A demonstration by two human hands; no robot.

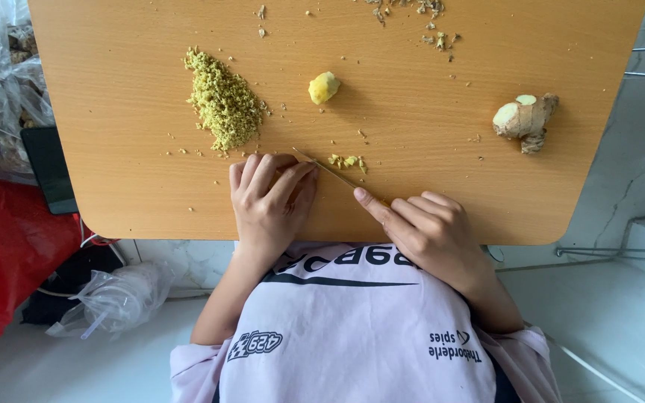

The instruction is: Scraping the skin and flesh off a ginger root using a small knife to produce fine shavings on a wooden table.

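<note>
Your right hand (434, 227), at the surface's (128, 179) near edge, is closed around a knife (330, 172), index finger along its spine. Your left hand (266, 198) lies with fingers together, apparently pressing the blade tip. Just beyond the blade lie small ginger bits (349, 160). Farther: minced ginger pile (223, 101), peeled ginger chunk (323, 87), and, toward the right edge, ginger root (524, 118).

One head-worn view looks steeply down, fairly close, over the wooden table (151, 179).

Clear plastic bags (1, 82) lie left of the table, beside a dark screen (50, 168) (rectangular, unlit).
</note>
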